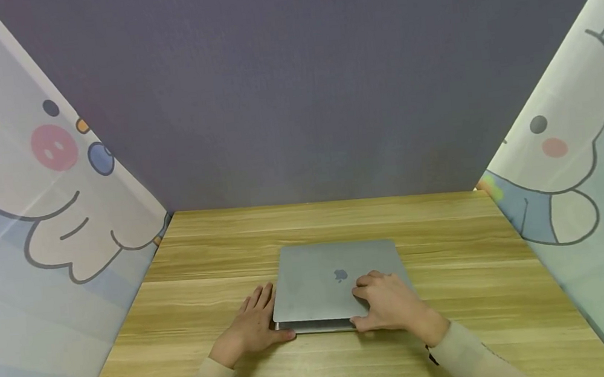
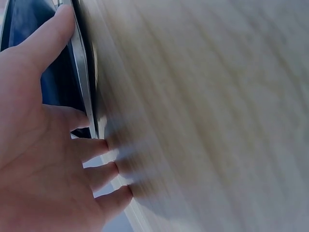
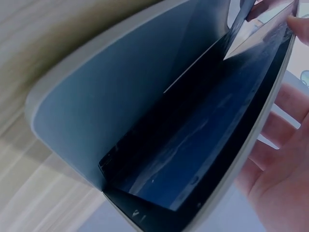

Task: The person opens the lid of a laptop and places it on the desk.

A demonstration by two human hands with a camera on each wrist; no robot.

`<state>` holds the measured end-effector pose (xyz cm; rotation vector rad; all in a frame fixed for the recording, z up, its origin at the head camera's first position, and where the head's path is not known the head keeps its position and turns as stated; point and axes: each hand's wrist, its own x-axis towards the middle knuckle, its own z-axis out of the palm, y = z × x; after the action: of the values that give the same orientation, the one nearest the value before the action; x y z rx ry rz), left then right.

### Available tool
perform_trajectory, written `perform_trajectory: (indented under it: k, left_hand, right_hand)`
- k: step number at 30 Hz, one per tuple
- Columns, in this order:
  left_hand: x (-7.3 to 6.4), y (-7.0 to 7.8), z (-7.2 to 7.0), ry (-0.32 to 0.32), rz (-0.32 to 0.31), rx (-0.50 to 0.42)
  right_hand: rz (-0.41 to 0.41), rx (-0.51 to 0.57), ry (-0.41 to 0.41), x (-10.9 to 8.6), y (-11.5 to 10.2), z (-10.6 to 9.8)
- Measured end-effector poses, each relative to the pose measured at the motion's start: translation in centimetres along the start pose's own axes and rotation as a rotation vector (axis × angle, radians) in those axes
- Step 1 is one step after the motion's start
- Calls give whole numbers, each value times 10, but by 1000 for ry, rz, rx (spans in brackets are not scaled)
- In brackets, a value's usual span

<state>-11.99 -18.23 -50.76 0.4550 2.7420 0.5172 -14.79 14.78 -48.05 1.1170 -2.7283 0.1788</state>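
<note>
A grey laptop [image 1: 311, 281] lies on the wooden table with its lid raised by a narrow gap along the front edge. At its front left corner, my left hand [image 1: 251, 328] rests with fingers stretched along the left side and the thumb on the base's front edge. In the left wrist view, the fingertips reach down to the table. My right hand [image 1: 392, 303] pinches the lid's front edge, thumb below and fingers bent over the top. The right wrist view shows the lit blue screen [image 3: 188, 140] and the base [image 3: 101, 92] below it. The keyboard is mostly hidden.
The wooden tabletop [image 1: 220, 245] extends around the laptop on all sides. A dark grey panel [image 1: 293, 92] stands behind the table. Cloths printed with cartoon animals hang on the left [image 1: 12, 240] and right [image 1: 572, 217].
</note>
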Motion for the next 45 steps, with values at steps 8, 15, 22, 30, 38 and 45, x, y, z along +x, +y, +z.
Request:
perform_trajectory:
  k: [8, 15, 22, 30, 38, 45]
  left_hand:
    - [-1, 1, -1, -4, 4, -8]
    - [-1, 1, 0, 2, 10, -18]
    - [0, 0, 0, 13, 8, -18]
    - [-1, 0, 0, 7, 2, -5]
    - [0, 0, 1, 11, 7, 13]
    - [2, -1, 3, 29, 22, 49]
  right_hand:
    - [-16, 29, 73, -2, -1, -5]
    - [-47, 32, 234, -4, 3, -7]
    - [-73, 15, 338, -5, 3, -9]
    - [-86, -32, 487, -6, 5, -8]
    - [-75, -55, 625, -4, 6, -10]
    - [-13, -74, 705, -1, 6, -12]
